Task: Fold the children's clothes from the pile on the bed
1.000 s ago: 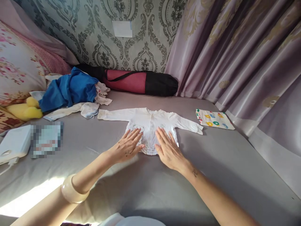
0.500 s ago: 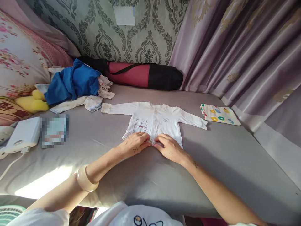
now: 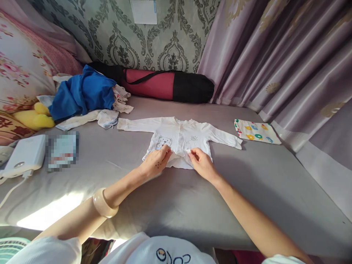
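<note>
A small white long-sleeved baby shirt (image 3: pixel 180 134) lies spread on the grey bed sheet (image 3: pixel 170 205), sleeves stretched out to both sides. It has a bear drawing at its left and a small motif at its right. My left hand (image 3: pixel 156 160) pinches the front edge near the hem, just below the bear. Opposite it, my right hand (image 3: pixel 202 163) pinches the other front edge between thumb and fingers. Between the two hands the lower front is lifted a little and bunched, while the back hem lies on the sheet.
A folded cloth with colourful prints (image 3: pixel 257 132) lies at the right. Along the wall rests a red and black bag (image 3: pixel 165 86). Blue cloth (image 3: pixel 84 91) tops a clothes heap at the left. A white power bank (image 3: pixel 26 154) with a cable sits nearer me.
My hands have moved apart and slightly up from the middle of the hem, each drawing a front edge with it. The shirt's lower front is now raised between them.
</note>
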Available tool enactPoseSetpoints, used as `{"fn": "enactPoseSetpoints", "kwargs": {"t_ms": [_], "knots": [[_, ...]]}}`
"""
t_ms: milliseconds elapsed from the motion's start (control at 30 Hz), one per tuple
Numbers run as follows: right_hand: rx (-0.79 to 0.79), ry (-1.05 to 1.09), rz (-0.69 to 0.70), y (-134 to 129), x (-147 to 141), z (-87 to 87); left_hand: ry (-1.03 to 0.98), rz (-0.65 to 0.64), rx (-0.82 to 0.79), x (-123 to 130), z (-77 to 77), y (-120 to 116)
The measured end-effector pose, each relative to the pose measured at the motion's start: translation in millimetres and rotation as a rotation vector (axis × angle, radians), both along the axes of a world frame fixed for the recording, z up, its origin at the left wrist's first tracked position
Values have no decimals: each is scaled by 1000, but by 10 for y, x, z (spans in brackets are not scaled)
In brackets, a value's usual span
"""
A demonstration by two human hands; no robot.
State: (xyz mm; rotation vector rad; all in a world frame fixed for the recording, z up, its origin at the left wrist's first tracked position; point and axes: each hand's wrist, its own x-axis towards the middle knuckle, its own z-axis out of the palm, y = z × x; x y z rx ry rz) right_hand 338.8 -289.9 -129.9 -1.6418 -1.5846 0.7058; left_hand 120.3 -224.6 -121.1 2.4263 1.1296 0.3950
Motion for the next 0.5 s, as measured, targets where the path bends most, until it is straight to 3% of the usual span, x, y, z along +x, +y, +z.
{"fn": "enactPoseSetpoints", "kwargs": {"t_ms": [100,200,267,500], "knots": [[10,120,-148,43,13,33,3,-73,46,31,47,-63],[46,87,-160,8,-67,108,47,-260,133,58,69,-141],[74,39,-124,-37,-139,137,86,-323,186,59,54,-170],[50,-157,180,-197,-144,58,123,-319,199,47,-9,-138]]}}
